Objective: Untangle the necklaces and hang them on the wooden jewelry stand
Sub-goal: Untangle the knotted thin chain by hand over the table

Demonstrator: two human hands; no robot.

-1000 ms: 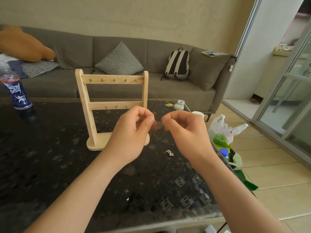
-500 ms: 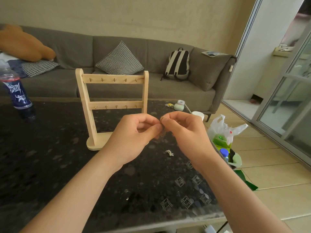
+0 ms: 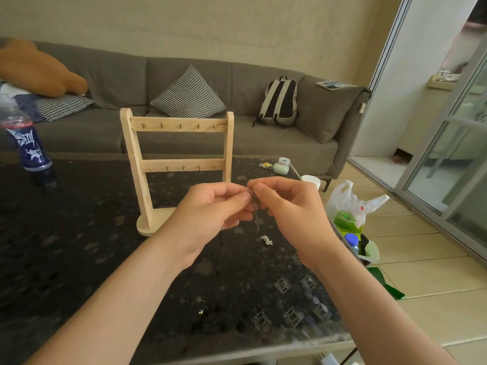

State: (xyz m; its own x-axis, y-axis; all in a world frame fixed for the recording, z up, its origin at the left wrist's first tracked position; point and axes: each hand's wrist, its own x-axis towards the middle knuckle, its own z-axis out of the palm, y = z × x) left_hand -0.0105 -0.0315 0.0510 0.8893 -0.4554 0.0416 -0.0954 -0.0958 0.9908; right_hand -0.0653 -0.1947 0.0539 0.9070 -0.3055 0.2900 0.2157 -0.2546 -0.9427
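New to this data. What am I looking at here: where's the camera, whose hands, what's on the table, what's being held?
No machine: a person works with bare hands. The single view comes from a wide-angle camera on their head, looking forward and down.

The left hand and right hand meet above a dark speckled table, pinching a thin necklace chain between the fingertips; part of it dangles below.

On the table: a wooden jewelry stand with two rows of hooks, all bare; a small silver tangle of chain near the right wrist; a blue-labelled bottle far left. A grey sofa stands behind.
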